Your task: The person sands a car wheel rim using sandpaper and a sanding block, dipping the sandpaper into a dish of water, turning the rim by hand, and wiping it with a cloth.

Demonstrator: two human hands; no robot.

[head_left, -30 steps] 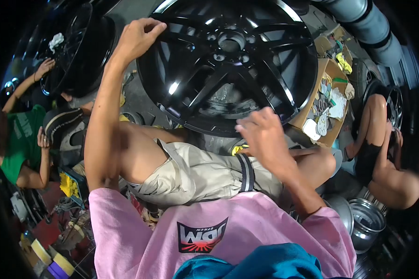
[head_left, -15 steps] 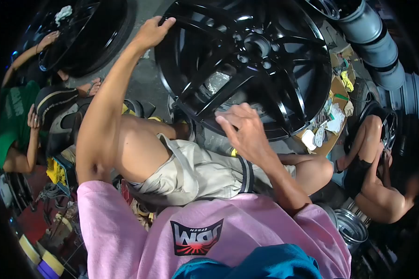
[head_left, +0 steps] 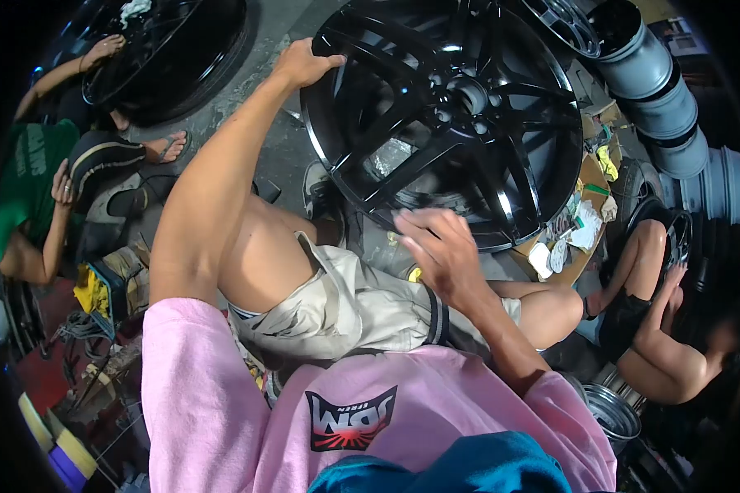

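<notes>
A large glossy black wheel rim (head_left: 460, 135) with several spokes stands upright or slightly tilted in front of my legs. My left hand (head_left: 308, 63) grips its upper left edge, with the thumb on the front face and the fingers round the back. Near the lower edge of the rim is my right hand (head_left: 442, 246), fingers bent and slightly blurred. Whether anything small sits between those fingertips I cannot make out.
A cardboard box (head_left: 585, 246) of discs and scraps lies right of the rim. Grey rims (head_left: 662, 99) are stacked at upper right. A co-worker in green (head_left: 37, 181) is beside another black rim (head_left: 181, 66) on the left; another person (head_left: 654, 320) sits at right.
The black rim has shifted right in view and turned, with my left hand still on its edge. My right hand has moved slightly down, and its fingers have drawn closer together.
</notes>
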